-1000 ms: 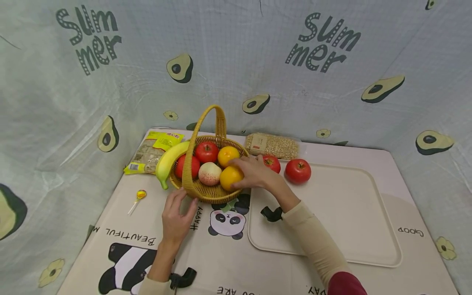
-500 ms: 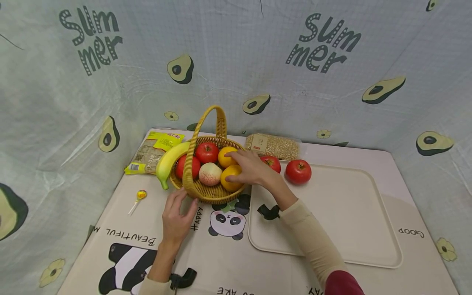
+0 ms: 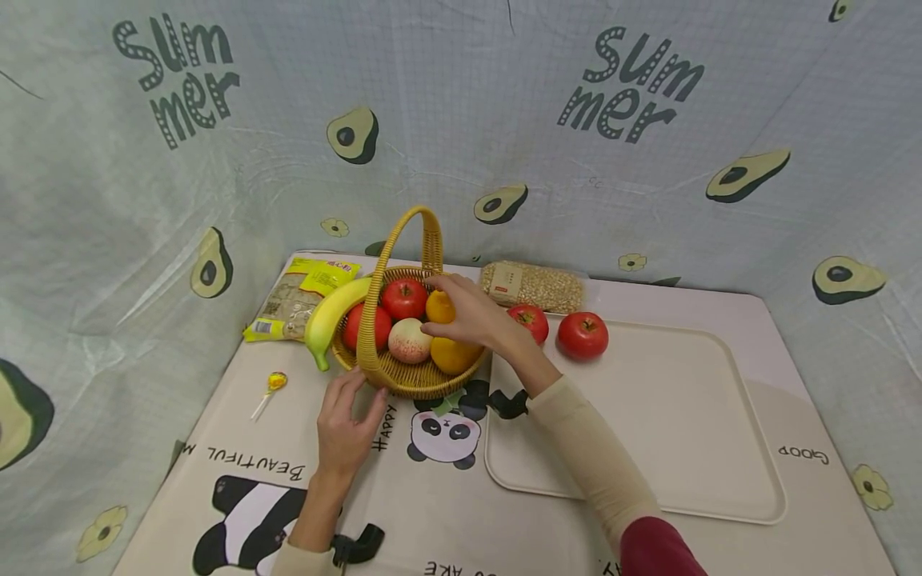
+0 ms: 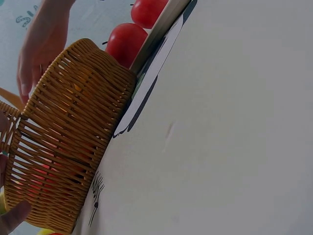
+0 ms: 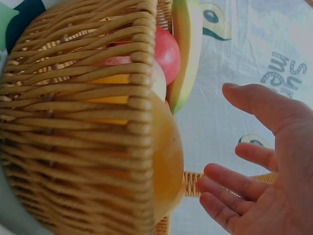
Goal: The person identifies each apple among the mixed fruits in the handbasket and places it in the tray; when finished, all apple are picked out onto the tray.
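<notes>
Yellow-brown wicker makes up the basket [image 3: 418,387], which stands upright on the pale surface [image 3: 720,308], its tall handle [image 3: 369,320] arching over the fruit. Inside, on the right, sit a near orange [image 3: 455,357] and a far orange [image 3: 439,308], next to a peach [image 3: 409,342] and two red fruits [image 3: 404,298]; a banana [image 3: 333,316] lies along the left rim.

The right hand [image 3: 475,314] hovers over the two oranges, thumb and fingers well apart and holding nothing; from the right wrist a gap shows between its fingertips and the fruit. The left hand [image 3: 347,428] touches the basket at the foot of the handle, its thumb and fingers spread apart.

Both oranges look smooth and firm, so they would probably roll or slip under a one-sided push, and they seem light enough for one hand. The best hold is likely thumb and fingers on opposite sides, around the widest part, coming from above. The basket looks light and stiff with a little give in the weave; its handle or its rim should be the surest place to take it.
</notes>
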The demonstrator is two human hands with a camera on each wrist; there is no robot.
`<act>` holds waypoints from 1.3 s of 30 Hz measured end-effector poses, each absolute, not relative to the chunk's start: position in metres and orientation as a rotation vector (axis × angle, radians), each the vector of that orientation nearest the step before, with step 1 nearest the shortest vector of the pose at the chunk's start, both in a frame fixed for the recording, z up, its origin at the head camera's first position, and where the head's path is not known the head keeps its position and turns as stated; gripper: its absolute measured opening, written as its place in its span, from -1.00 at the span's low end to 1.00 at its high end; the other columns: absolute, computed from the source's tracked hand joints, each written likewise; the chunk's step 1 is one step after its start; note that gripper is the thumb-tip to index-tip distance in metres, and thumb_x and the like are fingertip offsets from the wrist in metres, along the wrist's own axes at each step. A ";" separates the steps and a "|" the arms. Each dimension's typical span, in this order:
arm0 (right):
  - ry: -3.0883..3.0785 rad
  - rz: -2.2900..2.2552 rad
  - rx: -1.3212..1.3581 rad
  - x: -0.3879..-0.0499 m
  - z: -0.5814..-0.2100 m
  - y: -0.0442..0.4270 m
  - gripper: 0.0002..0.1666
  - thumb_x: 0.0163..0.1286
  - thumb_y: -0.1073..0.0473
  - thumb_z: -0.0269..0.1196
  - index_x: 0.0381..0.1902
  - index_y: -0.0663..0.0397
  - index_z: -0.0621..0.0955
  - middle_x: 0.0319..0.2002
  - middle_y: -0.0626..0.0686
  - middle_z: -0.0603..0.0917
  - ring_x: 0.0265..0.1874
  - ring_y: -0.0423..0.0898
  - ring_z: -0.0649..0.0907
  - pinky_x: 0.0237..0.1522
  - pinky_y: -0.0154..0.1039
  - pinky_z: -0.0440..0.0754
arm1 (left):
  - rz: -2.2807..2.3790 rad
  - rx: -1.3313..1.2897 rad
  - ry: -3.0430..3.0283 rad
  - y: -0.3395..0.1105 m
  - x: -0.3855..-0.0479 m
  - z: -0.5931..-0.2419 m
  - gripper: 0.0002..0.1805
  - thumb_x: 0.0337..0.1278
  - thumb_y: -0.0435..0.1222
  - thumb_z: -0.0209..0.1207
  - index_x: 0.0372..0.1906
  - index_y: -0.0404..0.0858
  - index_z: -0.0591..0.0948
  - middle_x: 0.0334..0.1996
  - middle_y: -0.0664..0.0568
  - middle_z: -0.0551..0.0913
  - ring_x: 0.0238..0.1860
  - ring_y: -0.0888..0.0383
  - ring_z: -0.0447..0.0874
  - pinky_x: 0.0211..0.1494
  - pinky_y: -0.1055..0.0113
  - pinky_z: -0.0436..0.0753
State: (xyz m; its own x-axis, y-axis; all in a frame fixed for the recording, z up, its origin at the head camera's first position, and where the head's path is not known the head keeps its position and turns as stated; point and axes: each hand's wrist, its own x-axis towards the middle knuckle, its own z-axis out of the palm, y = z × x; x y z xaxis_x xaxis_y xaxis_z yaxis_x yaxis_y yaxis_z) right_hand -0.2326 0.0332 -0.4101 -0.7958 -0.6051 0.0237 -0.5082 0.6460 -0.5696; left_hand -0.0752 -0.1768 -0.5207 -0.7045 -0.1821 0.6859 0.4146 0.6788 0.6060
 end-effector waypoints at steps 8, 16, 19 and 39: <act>2.703 -0.830 -0.897 -0.243 -0.408 0.016 -0.06 0.28 -0.20 0.35 0.52 -0.12 0.26 0.45 0.10 0.38 0.45 0.05 0.37 0.48 0.06 0.40 | -1.006 -0.183 -2.133 -0.177 -0.075 -0.521 -0.61 -0.01 -0.40 0.36 0.00 -0.41 0.66 -0.03 -0.22 0.66 0.09 -0.09 0.61 0.38 0.67 0.39; 2.682 -0.782 -0.838 -0.254 -0.409 0.000 -0.02 0.28 -0.23 0.35 0.52 -0.06 0.23 0.47 0.10 0.36 0.41 0.04 0.43 0.47 0.01 0.43 | -1.009 -0.188 -2.127 -0.177 -0.075 -0.521 -0.62 -0.01 -0.41 0.36 -0.01 -0.42 0.66 -0.04 -0.22 0.66 0.08 -0.09 0.61 0.38 0.67 0.39; 2.663 -0.791 -0.814 -0.257 -0.410 -0.003 -0.02 0.28 -0.20 0.35 0.52 -0.05 0.22 0.44 0.11 0.39 0.35 0.03 0.49 0.43 -0.03 0.49 | -1.003 -0.187 -2.129 -0.176 -0.075 -0.521 -0.63 -0.01 -0.40 0.36 -0.02 -0.42 0.66 -0.05 -0.22 0.66 0.08 -0.10 0.61 0.38 0.67 0.39; 2.573 -0.585 -0.682 -0.283 -0.414 -0.036 0.03 0.28 -0.18 0.36 0.55 -0.01 0.15 0.37 0.15 0.46 0.28 0.02 0.51 0.40 -0.05 0.51 | -1.005 -0.194 -2.121 -0.177 -0.075 -0.521 -0.63 -0.01 -0.41 0.36 -0.02 -0.40 0.66 -0.05 -0.21 0.66 0.08 -0.09 0.62 0.39 0.65 0.40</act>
